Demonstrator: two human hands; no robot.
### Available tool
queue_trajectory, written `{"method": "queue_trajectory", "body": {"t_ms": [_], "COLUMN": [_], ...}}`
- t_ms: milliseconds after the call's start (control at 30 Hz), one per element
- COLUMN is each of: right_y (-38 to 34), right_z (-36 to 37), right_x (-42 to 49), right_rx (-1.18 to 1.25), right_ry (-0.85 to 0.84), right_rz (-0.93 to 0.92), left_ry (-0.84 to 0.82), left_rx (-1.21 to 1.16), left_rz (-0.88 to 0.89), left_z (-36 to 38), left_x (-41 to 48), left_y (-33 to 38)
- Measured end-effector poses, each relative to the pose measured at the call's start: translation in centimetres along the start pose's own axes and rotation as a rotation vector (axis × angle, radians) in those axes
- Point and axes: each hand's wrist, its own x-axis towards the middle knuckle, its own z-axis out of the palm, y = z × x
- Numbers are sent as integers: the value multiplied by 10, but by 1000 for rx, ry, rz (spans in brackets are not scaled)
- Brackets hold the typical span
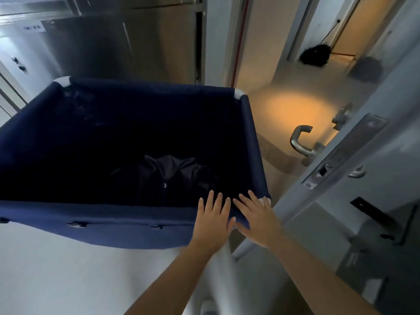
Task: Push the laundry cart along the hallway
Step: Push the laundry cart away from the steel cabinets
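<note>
While the fingers (218, 202) of the left hand (213, 215) and of the right hand (258, 218) lie straight and a little spread, holding nothing, they press flat on the near right corner of the laundry cart (102, 214). Both hands touch the blue cloth rim side by side, and the thumbs almost meet on the outside of the near wall. I judge that the pushing step is in hand and the way along the hallway is not finished. A dark garment (168, 176) lies at the bottom of the cart, just beyond the fingertips. On the right, an open door (375, 178) with its handle (300, 139) stands near this corner. The next push therefore needs, I think, even forward pressure and care that the corner does not catch the door edge. Far away a mop (314, 55) rests on the floor (284, 105).
</note>
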Motion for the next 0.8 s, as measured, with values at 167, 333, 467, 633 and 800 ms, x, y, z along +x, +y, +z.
{"method": "queue_trajectory", "body": {"t_ms": [167,333,467,633,800], "right_y": [3,3,-3,-12,-29], "right_z": [3,15,24,29,35], "right_x": [6,7,8,7,6], "right_rx": [-29,-104,-113,-80,-119], "right_ry": [109,169,220,259,327], "right_rz": [-65,-67,-54,-47,-49], "left_ry": [-57,-7,67,139,169], "left_rx": [-44,26,17,-11,-13], "left_rz": [-45,-7,10,19,34], "left_z": [15,29,34,39,39], "left_x": [7,3,1,-5,-18], "left_y": [1,-12,-17,-23,-36]}}
